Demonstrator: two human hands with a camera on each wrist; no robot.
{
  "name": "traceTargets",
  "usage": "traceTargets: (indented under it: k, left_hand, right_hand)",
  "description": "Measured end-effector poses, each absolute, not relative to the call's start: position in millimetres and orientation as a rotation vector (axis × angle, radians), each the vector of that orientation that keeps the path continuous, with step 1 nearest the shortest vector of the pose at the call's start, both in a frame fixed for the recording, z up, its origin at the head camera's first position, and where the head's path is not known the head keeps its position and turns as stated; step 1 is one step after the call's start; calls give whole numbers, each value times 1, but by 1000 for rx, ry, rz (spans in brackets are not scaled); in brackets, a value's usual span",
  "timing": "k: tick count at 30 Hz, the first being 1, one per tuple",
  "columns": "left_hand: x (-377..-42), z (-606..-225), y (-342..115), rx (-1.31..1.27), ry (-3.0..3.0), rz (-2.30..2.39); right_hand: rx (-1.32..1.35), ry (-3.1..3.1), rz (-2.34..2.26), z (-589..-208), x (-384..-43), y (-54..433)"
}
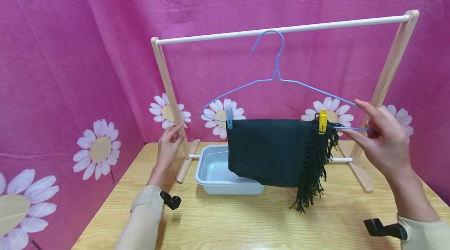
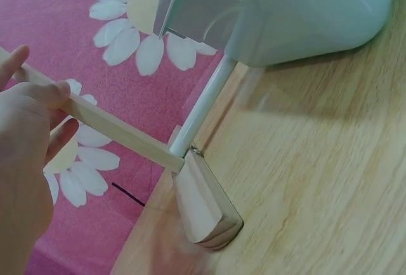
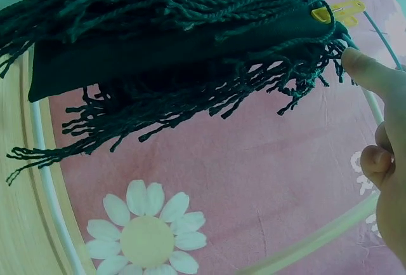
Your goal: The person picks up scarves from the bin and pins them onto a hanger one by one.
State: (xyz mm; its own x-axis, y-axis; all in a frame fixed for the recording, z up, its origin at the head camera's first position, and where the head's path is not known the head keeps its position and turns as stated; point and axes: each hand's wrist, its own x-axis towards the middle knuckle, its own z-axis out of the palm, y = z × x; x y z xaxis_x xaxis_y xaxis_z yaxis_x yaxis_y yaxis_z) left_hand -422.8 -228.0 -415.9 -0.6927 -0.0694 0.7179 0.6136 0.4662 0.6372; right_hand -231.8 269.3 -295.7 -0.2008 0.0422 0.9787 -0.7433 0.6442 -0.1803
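Observation:
A blue wire hanger carries a folded black fringed scarf over its lower bar. One light-blue clothespin clips the scarf's left end, and a yellow clothespin clips it beside the fringe. With thumb and fingers my right hand grips the hanger's right end. The hanger's hook overlaps the white rod of a small clothes rack in the head view. My left hand pinches the rack's left wooden upright, partway up from its foot.
Behind the scarf, a pale grey-blue plastic basin stands on the wooden table, partly hidden. The rack's right upright rises behind my right hand. A pink curtain with daisies hangs at the back and left.

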Motion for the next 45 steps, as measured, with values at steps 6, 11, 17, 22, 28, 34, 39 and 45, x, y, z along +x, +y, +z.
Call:
traceTargets:
  k: [6,11,17,22,28,34,39,45]
  left_hand:
    - [-425,-419,-228,-470,-1991,-1227]
    - [-424,-419,-227,-438,-2004,-1244]
    - [-424,-420,-225,-426,-2034,-1244]
    - [-424,-420,-223,-430,-2021,-1213]
    - [-423,-418,-223,-422,-2000,-1201]
    - [-422,-418,-224,-398,-2025,-1196]
    - [-420,-419,-225,-386,-2044,-1192]
    - [-421,-417,-226,-400,-2018,-1165]
  right_hand:
    - [525,-1652,756,-293,-232,273]
    - [456,-1694,681,-291,-236,278]
    - [450,-1691,686,-283,-242,283]
    - [388,-1715,679,-275,-248,289]
    - [287,-1736,702,-279,-261,303]
    - [188,-1796,660,-289,-275,317]
    - [161,-1792,631,-291,-276,316]
    - [140,-1782,629,-286,-274,314]
